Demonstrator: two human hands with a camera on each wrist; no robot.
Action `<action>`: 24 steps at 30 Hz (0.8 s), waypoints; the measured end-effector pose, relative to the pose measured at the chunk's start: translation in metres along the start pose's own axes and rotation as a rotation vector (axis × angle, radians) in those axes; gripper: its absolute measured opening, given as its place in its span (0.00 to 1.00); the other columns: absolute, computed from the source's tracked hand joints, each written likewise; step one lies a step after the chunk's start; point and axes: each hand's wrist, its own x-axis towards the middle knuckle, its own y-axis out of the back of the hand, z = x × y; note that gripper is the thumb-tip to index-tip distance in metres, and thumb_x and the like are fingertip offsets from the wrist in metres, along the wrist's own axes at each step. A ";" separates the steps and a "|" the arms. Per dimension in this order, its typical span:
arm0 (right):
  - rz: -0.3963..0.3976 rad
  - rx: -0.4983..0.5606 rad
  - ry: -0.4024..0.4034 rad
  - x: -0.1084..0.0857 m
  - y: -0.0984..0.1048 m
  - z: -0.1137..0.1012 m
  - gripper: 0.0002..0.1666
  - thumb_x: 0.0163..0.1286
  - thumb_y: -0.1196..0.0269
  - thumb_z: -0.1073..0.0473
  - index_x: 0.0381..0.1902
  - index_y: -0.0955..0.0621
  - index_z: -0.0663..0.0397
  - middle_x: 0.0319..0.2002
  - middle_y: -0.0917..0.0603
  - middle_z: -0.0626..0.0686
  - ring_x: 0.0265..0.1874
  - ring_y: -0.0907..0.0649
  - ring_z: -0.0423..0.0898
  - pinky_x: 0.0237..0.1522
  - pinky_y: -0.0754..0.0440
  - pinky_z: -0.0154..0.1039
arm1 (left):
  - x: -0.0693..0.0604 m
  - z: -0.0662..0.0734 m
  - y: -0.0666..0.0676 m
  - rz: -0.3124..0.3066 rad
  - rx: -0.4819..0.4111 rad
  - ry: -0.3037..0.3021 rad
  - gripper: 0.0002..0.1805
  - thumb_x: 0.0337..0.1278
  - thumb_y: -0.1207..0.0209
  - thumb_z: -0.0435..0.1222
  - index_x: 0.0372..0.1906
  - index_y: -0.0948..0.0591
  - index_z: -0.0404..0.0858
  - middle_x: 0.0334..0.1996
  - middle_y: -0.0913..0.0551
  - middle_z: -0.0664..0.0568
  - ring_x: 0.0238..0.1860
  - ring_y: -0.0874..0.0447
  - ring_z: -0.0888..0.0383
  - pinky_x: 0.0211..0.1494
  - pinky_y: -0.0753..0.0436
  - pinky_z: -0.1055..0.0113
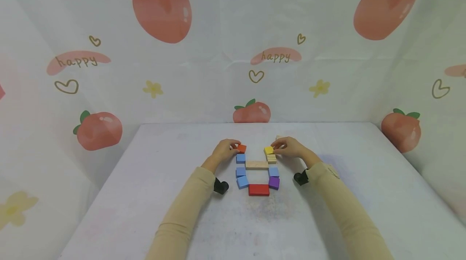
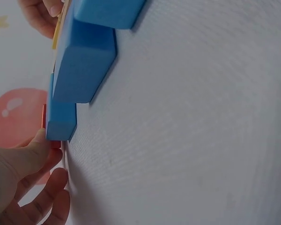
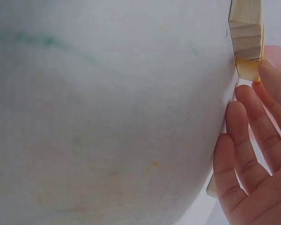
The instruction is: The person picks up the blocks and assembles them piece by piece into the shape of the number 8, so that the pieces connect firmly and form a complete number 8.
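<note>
My left hand pinches an orange-red block at the top left of an arrangement of blocks. Thumb and index finger are at that block in the left wrist view, where a blue block mostly hides it. Across from it, my right hand pinches a yellow block between thumb and index finger, its other fingers loosely extended. Right beside the yellow block stands a plain wooden block. A blue block lies just nearer than the orange-red one.
A long wooden block spans the middle of the arrangement. Nearer lie several blue blocks, a purple block and a red block. Another pale wooden block lies behind my right hand, partly hidden. A patterned cloth hangs behind the table.
</note>
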 end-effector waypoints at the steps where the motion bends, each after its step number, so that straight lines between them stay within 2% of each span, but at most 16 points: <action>1: -0.001 -0.002 -0.001 0.000 0.000 0.000 0.18 0.63 0.38 0.59 0.49 0.20 0.63 0.45 0.18 0.62 0.45 0.19 0.54 0.47 0.19 0.45 | 0.000 0.000 -0.001 -0.003 -0.003 0.006 0.18 0.60 0.43 0.34 0.56 0.22 0.40 0.43 0.18 0.44 0.45 0.24 0.51 0.54 0.24 0.59; 5: 0.000 -0.003 -0.007 0.001 0.000 0.001 0.18 0.63 0.38 0.59 0.49 0.20 0.63 0.45 0.18 0.62 0.44 0.19 0.54 0.46 0.19 0.45 | 0.001 0.000 -0.002 -0.015 -0.017 0.028 0.19 0.60 0.43 0.34 0.57 0.23 0.40 0.44 0.18 0.44 0.45 0.24 0.52 0.55 0.24 0.59; 16: -0.002 -0.004 0.004 0.001 0.000 0.001 0.18 0.63 0.38 0.59 0.49 0.20 0.63 0.46 0.18 0.62 0.46 0.19 0.55 0.47 0.19 0.46 | 0.002 0.000 -0.003 -0.012 -0.033 0.041 0.18 0.59 0.42 0.33 0.55 0.21 0.41 0.44 0.18 0.44 0.44 0.25 0.52 0.53 0.24 0.60; 24: 0.005 0.002 -0.001 0.001 -0.001 0.002 0.17 0.63 0.38 0.59 0.49 0.20 0.62 0.45 0.18 0.62 0.46 0.19 0.55 0.47 0.19 0.46 | 0.000 0.000 -0.002 -0.025 -0.079 0.061 0.18 0.61 0.45 0.33 0.57 0.23 0.40 0.47 0.19 0.42 0.45 0.25 0.51 0.54 0.23 0.59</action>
